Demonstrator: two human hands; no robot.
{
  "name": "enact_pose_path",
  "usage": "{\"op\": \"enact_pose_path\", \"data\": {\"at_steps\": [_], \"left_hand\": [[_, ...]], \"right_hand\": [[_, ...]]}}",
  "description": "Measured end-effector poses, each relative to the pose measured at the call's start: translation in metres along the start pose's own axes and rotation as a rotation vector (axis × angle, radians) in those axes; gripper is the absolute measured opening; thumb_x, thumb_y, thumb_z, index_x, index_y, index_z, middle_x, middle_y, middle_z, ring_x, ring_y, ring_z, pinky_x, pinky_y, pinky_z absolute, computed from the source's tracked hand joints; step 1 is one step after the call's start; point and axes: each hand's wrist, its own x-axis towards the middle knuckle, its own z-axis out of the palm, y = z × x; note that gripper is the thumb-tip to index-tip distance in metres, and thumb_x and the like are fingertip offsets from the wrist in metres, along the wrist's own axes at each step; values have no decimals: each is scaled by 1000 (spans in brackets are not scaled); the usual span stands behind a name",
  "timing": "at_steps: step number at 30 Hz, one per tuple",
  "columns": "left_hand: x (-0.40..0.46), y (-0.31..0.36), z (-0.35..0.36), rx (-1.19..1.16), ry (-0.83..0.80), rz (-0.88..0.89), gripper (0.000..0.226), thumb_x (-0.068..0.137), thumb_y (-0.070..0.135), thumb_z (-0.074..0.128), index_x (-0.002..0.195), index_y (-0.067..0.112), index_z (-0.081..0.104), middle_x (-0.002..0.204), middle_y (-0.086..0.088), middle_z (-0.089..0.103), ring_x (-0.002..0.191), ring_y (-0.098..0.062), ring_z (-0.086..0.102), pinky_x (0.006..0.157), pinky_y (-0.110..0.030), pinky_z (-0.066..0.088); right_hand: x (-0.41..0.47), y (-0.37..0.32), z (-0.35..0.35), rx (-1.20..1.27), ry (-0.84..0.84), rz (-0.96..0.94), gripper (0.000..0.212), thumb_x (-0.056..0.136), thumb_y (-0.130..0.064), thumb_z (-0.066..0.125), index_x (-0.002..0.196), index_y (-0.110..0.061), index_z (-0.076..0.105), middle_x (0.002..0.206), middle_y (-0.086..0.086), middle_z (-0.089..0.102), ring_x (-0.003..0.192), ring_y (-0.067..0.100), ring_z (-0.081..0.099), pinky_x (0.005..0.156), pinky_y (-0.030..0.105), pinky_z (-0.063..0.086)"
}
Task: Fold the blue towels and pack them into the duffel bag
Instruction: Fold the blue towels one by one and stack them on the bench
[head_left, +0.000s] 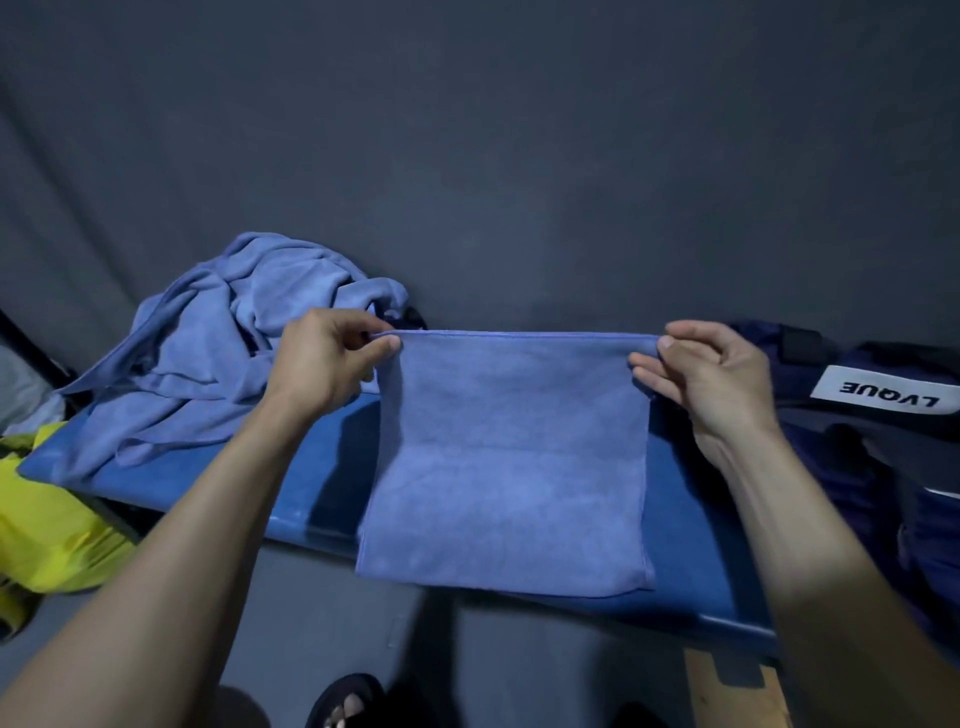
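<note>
A blue towel is stretched flat between my hands, and its lower part lies over the front of a blue table. My left hand pinches the towel's top left corner. My right hand pinches the top right corner. The top edge is lifted and taut, and a faint crease runs across the towel's middle. A heap of crumpled blue towels lies on the table to the left. A dark navy duffel bag with a white "LVQUE" label sits at the right.
A grey fabric backdrop hangs behind the table. Yellow cloth lies at the lower left beside the table. A sandalled foot shows on the grey floor below. A brown board sits at the lower right.
</note>
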Motion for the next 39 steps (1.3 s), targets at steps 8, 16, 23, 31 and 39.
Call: {"op": "enact_pose_path", "data": {"at_steps": [8,16,23,31,39], "left_hand": [[1,-12,2,-252,-77,-74,9,94,13,73,97,22,75,82,-11,75,77,-21,68,76,-33,59],[-45,-3,-29,-345,-381,-392,25,96,26,67,101,2,73,94,-14,79,90,-28,77,76,-36,64],[-67,-15,-27,-197,-573,-517,19,99,14,64,105,-3,68,95,-14,79,77,-27,76,58,-29,59],[-73,-20,-16,-72,-639,-502,3,94,8,69,94,7,67,90,-15,78,68,-24,72,53,-27,55],[-73,-23,-9,-29,-609,-476,5,94,8,69,91,6,67,86,-18,77,64,-25,67,50,-29,55]], "right_hand": [[0,5,-9,-2,-59,-45,11,98,1,60,96,-9,65,80,7,68,86,30,77,82,33,63],[-52,6,-37,-266,-229,202,3,95,1,64,95,-1,65,80,15,72,70,32,76,59,30,63],[-76,28,-50,-485,-379,227,13,86,10,71,98,6,66,75,17,68,66,25,71,63,33,64],[-94,44,-54,-1021,-551,-15,29,74,-27,86,95,-30,66,89,-5,66,66,8,55,70,31,50],[-120,67,-32,-1162,-340,-206,28,80,-15,72,100,-22,54,93,-9,46,83,15,51,70,31,40]]}}
